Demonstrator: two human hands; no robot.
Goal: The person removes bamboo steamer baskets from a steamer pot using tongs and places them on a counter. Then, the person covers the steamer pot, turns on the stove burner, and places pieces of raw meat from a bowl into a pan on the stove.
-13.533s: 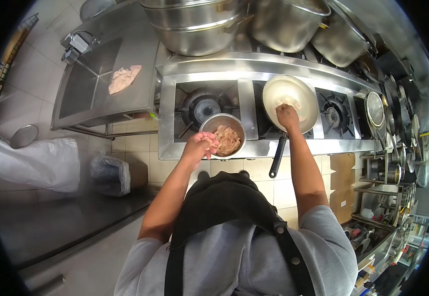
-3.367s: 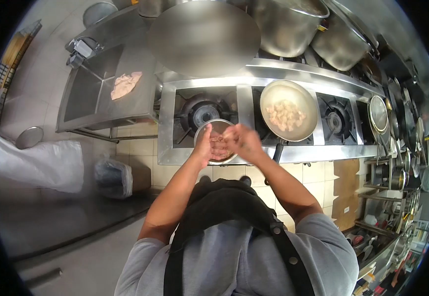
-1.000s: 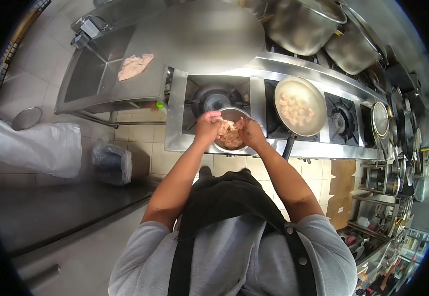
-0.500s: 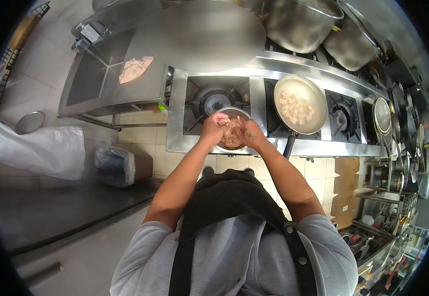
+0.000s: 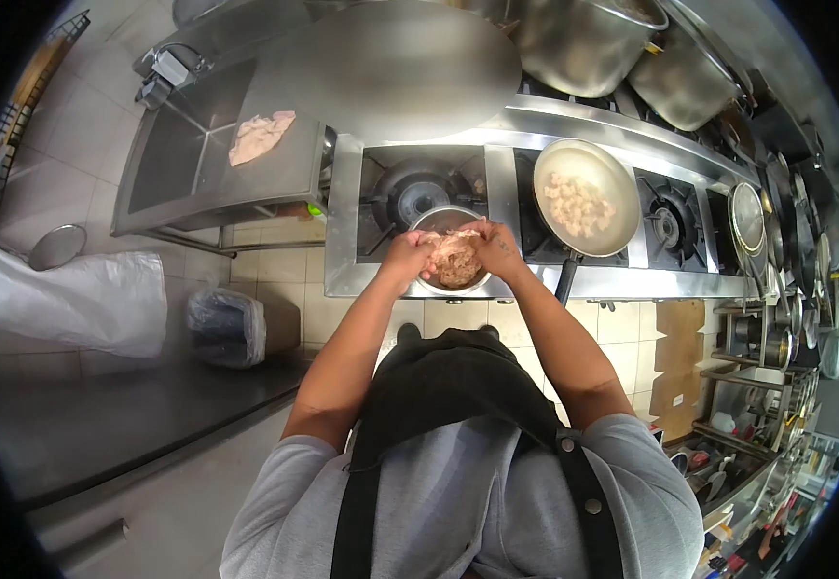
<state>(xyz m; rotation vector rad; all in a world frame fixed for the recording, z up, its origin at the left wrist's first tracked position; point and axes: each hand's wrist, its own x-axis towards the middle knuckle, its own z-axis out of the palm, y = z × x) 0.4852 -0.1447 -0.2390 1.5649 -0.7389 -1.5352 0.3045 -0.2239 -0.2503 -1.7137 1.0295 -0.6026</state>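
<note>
A round metal bowl point(image 5: 446, 212) stands at the front edge of the stove, half over the left burner, with wet raw meat point(image 5: 458, 272) in it. Above it, a pale pink piece of raw meat point(image 5: 446, 245) is stretched between my two hands. My left hand point(image 5: 406, 259) pinches its left end at the bowl's left rim. At the right rim, the fingers of my right hand point(image 5: 498, 251) are closed on the other end; my knuckles partly hide the fingertips.
Right of the bowl, a frying pan point(image 5: 620, 176) holds pale meat chunks point(image 5: 578, 205), its handle point(image 5: 566, 278) pointing toward me. A pink cloth-like piece point(image 5: 261, 138) lies on the steel sink counter point(image 5: 289, 183). Large pots point(image 5: 574, 48) stand behind. A lined bin point(image 5: 226, 328) is at left.
My hands have moved apart, spreading the meat piece between them over the bowl. The left hand went slightly left and down; the right turned and shifted a little right and up.
</note>
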